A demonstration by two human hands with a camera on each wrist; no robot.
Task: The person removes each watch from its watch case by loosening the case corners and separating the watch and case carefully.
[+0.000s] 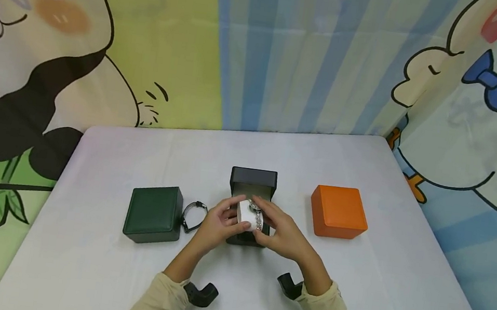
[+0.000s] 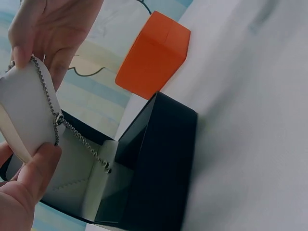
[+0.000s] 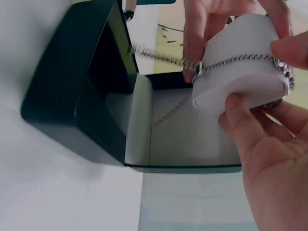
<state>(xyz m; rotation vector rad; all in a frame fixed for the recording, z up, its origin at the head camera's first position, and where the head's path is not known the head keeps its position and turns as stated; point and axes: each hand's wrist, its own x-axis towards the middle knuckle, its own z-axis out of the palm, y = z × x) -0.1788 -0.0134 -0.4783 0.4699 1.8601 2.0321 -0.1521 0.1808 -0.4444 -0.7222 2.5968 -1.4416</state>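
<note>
A white watch cushion is held between both hands over an open black watch box. A silver chain-bracelet watch is wrapped round the cushion, and the loose end of its chain dangles over the box in the left wrist view. My left hand grips the cushion's left side, thumb against its lower edge. On the other side my right hand pinches cushion and watch with thumb and fingers. In the right wrist view the cushion is tilted above the box's pale lining.
A closed green box stands on the left of the white-clothed table, with a dark-strapped watch lying beside it. An orange box sits on the right. Printed curtains hang behind the table.
</note>
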